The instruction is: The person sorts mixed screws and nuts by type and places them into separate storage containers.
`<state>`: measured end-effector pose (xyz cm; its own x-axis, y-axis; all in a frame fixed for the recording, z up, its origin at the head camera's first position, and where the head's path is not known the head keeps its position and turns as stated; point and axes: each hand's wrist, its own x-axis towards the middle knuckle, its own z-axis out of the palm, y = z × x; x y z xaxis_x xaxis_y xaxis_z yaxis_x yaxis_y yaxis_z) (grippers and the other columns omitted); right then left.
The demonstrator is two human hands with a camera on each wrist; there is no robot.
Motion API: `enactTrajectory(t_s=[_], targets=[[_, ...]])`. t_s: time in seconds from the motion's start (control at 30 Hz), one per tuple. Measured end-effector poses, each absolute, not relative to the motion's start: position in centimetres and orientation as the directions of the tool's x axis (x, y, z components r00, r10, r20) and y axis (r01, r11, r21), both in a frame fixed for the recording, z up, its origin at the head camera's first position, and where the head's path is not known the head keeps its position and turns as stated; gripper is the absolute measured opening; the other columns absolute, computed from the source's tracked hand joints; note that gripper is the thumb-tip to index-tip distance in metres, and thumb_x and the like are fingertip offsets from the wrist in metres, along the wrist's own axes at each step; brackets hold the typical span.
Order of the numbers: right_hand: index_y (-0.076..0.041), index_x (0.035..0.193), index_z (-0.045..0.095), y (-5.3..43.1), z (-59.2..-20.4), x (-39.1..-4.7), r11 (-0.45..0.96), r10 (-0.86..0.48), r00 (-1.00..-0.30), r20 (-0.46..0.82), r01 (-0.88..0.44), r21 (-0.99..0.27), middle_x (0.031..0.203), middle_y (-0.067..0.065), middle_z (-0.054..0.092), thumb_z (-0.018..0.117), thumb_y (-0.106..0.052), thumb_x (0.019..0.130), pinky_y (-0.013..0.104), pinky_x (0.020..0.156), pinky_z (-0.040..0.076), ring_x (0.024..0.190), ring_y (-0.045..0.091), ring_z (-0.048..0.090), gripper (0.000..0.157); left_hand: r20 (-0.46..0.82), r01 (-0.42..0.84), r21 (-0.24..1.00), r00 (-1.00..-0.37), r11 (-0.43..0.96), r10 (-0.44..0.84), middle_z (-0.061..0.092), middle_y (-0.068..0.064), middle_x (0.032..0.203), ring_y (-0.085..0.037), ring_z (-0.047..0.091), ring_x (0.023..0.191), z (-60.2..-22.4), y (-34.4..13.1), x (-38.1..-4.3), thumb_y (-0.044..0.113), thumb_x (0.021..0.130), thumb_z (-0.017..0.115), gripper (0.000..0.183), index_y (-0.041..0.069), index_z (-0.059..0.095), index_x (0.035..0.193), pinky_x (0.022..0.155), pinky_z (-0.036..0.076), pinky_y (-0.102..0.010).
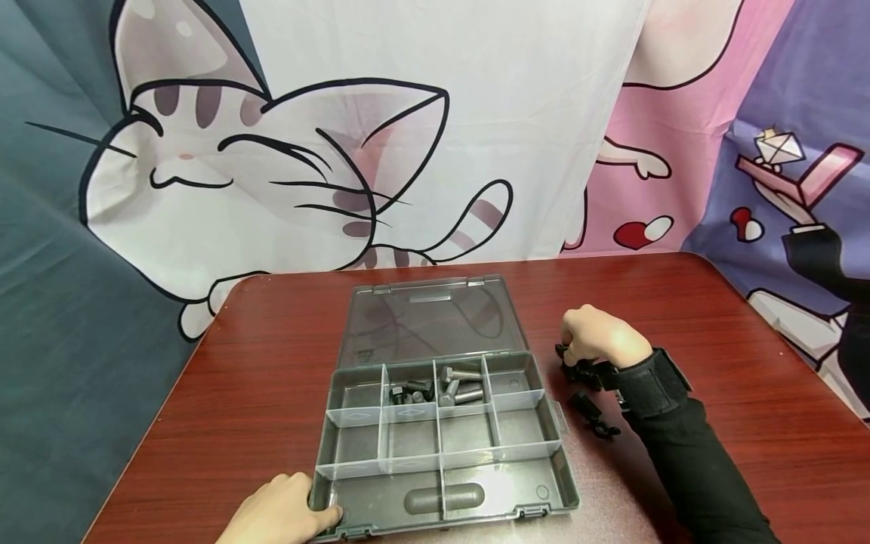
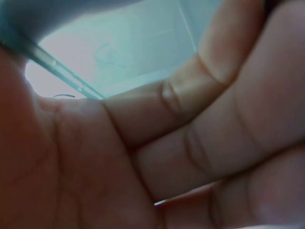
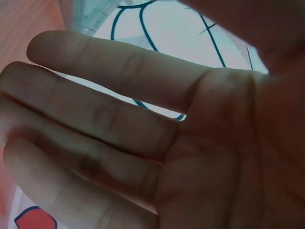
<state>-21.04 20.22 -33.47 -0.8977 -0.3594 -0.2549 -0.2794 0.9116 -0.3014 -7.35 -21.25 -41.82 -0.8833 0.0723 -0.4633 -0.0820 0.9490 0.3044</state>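
An open grey plastic organizer box with clear dividers lies on the table. Its front left corner is in the grip of my left hand, thumb over the rim and fingers outside. In the left wrist view that hand's bent fingers fill much of the picture. Silver bolts and dark bolts lie in two back compartments. Right of the box, my right hand points down at small black parts, whose kind is unclear. The right wrist view shows its fingers extended, nothing visible between them.
The box's see-through lid lies folded back behind it. The reddish wooden table ends at a printed cloth showing a cartoon cat. A black sleeve and wrist strap cover the right forearm.
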Motion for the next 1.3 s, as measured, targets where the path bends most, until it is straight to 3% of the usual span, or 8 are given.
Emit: enactTrajectory(t_s=[0.2,0.4,0.5,0.63,0.93,1.3], targets=[[-0.005,0.065,0.060,20.6,-34.5,-21.0,0.914,-0.354,-0.897,-0.264,-0.273,-0.301,0.063,0.001,0.046,0.064,0.008,0.061,0.027,0.044,0.033,0.049,0.013,0.039,0.014,-0.449,-0.074,0.297,-0.891,0.952,0.071,0.051,-0.005,0.066,-0.024,0.050,0.058,-41.7,-21.2,-7.3,0.047,0.069,0.069,0.046,0.003,0.057,0.075,0.055,0.041,-0.044],[0.000,0.077,0.063,20.5,-35.5,-20.8,0.912,-0.362,-0.895,-0.262,-0.282,-0.297,0.070,0.005,0.053,0.064,0.010,0.058,0.029,0.048,0.040,0.056,0.017,0.047,0.021,-0.445,-0.073,0.299,-0.893,0.952,0.071,0.051,-0.005,0.066,-0.023,0.050,0.058,-41.6,-21.1,-7.2,0.047,0.069,0.069,0.046,0.003,0.056,0.074,0.055,0.041,-0.044],[-0.005,0.064,0.054,20.5,-35.8,-20.7,0.904,-0.371,-0.896,-0.243,-0.289,-0.314,0.062,0.000,0.042,0.059,0.013,0.056,0.027,0.044,0.032,0.050,0.014,0.036,0.020,-0.443,-0.073,0.301,-0.894,0.951,0.071,0.051,-0.005,0.066,-0.023,0.050,0.057,-41.6,-21.1,-7.2,0.047,0.069,0.069,0.045,0.003,0.056,0.074,0.055,0.041,-0.044],[-0.013,0.056,0.035,20.4,-36.3,-20.5,0.893,-0.384,-0.897,-0.220,-0.301,-0.333,0.059,-0.003,0.022,0.050,0.017,0.055,0.026,0.044,0.019,0.050,0.012,0.020,0.033,-0.441,-0.077,0.306,-0.895,0.949,0.070,0.050,-0.004,0.064,-0.023,0.049,0.056,-41.6,-21.1,-7.1,0.046,0.070,0.069,0.044,0.004,0.055,0.072,0.053,0.040,-0.043],[-0.005,0.061,0.053,20.2,-37.0,-20.2,0.883,-0.422,-0.900,-0.108,-0.382,-0.271,0.057,0.000,0.041,0.054,0.018,0.057,0.026,0.043,0.029,0.049,0.013,0.032,0.023,-0.426,-0.074,0.320,-0.902,0.944,0.074,0.048,-0.004,0.061,-0.022,0.047,0.053,-41.4,-21.1,-6.9,0.045,0.070,0.069,0.042,0.006,0.053,0.068,0.052,0.039,-0.041],[-0.004,0.060,0.052,20.5,-38.4,-20.0,0.877,-0.426,-0.904,-0.024,-0.406,-0.257,0.055,0.003,0.045,0.049,0.020,0.058,0.028,0.045,0.030,0.049,0.014,0.036,0.025,-0.419,-0.070,0.319,-0.905,0.945,0.074,0.048,-0.003,0.061,-0.021,0.046,0.054,-41.2,-21.0,-6.8,0.044,0.070,0.069,0.041,0.006,0.053,0.067,0.052,0.038,-0.041]])
